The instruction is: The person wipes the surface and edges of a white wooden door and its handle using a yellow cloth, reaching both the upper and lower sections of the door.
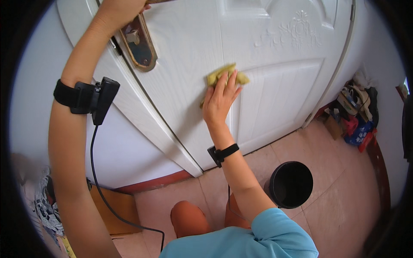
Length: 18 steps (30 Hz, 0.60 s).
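- A light blue T-shirt [232,243] fills the bottom middle of the frame, with two bare knees [188,219] just above it.
- The left arm goes up the left side. It wears a black strap [71,96] with a black gadget [105,101], and a thin black cord [95,163] hangs down from that.
- The right arm comes up from the bottom middle, with a black wristband [226,152] on it.
- A round black bucket [277,182] stands on the pink tile floor [340,189], right of the right arm.
- A brown box [114,210] sits at the lower left.
- The right hand [219,102] is near the middle. Its fingers are mostly straight and a bit apart, pressing a crumpled yellow cloth [228,73] on the white door [185,56].
- The left hand [124,10] is at the top left, by the top of the brown lock plate [142,47]. The frame cuts it off, so I can't tell how closed it is or what it holds.
- A raised flower pattern [300,32] is on the door at the upper right.
- A messy pile of bags [358,134] lies by the wall at the far right.
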Motion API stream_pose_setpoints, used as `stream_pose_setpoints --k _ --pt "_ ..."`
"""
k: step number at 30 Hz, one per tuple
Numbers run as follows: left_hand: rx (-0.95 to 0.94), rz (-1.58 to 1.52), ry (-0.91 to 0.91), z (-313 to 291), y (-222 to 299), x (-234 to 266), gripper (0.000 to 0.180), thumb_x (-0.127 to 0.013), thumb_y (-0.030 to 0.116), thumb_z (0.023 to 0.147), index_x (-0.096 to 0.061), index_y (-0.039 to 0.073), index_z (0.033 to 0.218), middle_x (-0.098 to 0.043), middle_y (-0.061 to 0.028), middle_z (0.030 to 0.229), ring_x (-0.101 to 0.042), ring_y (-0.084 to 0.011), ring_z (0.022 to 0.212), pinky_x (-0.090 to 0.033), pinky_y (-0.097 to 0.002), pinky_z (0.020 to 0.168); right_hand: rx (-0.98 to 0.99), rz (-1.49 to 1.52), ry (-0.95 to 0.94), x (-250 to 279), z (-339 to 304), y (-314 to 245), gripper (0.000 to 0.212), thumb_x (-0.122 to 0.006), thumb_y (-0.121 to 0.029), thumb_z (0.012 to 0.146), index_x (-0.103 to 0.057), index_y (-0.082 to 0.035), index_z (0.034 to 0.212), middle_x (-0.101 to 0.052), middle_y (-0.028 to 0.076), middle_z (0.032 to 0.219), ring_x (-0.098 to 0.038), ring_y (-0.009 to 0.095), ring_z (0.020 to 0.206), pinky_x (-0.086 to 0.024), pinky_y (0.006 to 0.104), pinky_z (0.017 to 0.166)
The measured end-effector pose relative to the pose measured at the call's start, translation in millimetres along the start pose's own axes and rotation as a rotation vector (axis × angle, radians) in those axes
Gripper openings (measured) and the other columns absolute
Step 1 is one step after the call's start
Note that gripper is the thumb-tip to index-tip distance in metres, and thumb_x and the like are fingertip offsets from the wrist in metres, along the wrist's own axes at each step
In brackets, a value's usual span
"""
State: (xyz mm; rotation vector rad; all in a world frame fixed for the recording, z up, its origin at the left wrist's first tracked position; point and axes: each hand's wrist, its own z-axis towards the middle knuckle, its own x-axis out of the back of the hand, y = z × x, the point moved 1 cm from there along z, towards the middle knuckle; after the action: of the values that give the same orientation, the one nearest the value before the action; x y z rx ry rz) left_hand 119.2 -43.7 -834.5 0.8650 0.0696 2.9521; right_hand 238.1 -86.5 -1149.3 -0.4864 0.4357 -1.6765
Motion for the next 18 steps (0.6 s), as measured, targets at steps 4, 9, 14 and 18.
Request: stream_pose_setpoints --k 4,9,14,18 --pt "0.038 -0.001 -0.073 4 -5 3 0.045 -0.047 0.025 0.099 -0.055 0.0 0.062 -0.05 -0.0007 0.05 -0.045 -0.0088 0.044 -0.038 -0.0254 0.043 -0.171 -0.043 -0.109 -9 -114 49 0.063 -0.057 -0.01 0.085 -0.029 0.007 0.139 -0.018 0.031 0.149 -0.02 0.044 0.138 -0.01 0.0628 0.11" --pt "0.083 0.078 -0.011 1 -1 6 0.047 -0.046 0.029 0.099 -0.056 0.001 0.062 -0.05 -0.0008 0.05 -0.046 -0.009 0.042 -0.037 -0.0251 0.042 -0.503 -0.125 -0.323 -6 -214 67 0.065 -0.057 -0.012 0.087 -0.026 0.008 0.14 -0.016 0.031 0.15 -0.018 0.044 0.139 -0.013 0.0564 0.113" --pt "0.042 0.065 0.004 0 -2 4 0.047 -0.046 0.031 0.099 -0.057 0.002 0.063 -0.051 -0.0011 0.05 -0.046 -0.0088 0.042 -0.037 -0.0237 0.041 -0.484 0.0 -0.16 -14 -172 40 0.067 -0.059 -0.008 0.085 -0.025 0.011 0.14 -0.017 0.031 0.149 -0.018 0.045 0.139 -0.016 0.0525 0.112" --pt "0.005 0.127 -0.018 -10 0 25 0.046 -0.046 0.033 0.099 -0.056 0.004 0.065 -0.049 0.0003 0.049 -0.045 -0.0075 0.042 -0.037 -0.022 0.042 -0.208 0.28 -0.198 -11 -84 -65 0.064 -0.056 -0.005 0.086 -0.028 0.004 0.143 -0.012 0.028 0.153 -0.014 0.044 0.141 -0.012 0.0572 0.112"
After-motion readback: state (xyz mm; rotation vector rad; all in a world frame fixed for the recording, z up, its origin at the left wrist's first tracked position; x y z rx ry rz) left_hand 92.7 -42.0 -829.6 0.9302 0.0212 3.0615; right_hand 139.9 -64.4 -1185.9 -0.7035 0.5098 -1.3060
